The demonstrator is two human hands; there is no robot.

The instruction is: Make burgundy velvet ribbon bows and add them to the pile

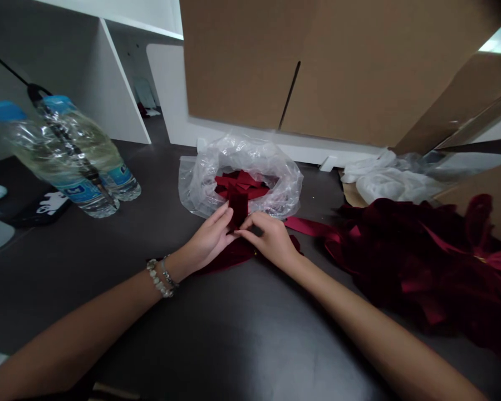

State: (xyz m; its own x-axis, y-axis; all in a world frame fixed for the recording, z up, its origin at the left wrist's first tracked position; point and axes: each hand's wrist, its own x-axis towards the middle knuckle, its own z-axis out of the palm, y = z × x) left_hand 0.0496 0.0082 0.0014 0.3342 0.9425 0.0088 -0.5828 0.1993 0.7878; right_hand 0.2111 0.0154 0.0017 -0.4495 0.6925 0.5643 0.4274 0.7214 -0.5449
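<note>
A small dark red velvet piece (238,210) stands upright between my hands over the dark table. My left hand (211,236) is closed on its left side, thumb in front. With a pinch, my right hand (271,236) grips at its lower right corner; whether anything else is in that pinch is too small to tell. Below the hands lies more dark red fabric (229,257), with a tiny gold-coloured bead (255,253) by it. Just behind, an open clear plastic bag (250,150) holds several red fabric pieces (242,182).
A heap of dark red velvet with ribbons (384,256) covers the right side. Two large bottles with blue caps (83,150) and a phone (45,207) are at left. Cardboard (338,67) stands behind, with white plastic wrapping (392,177) at back right.
</note>
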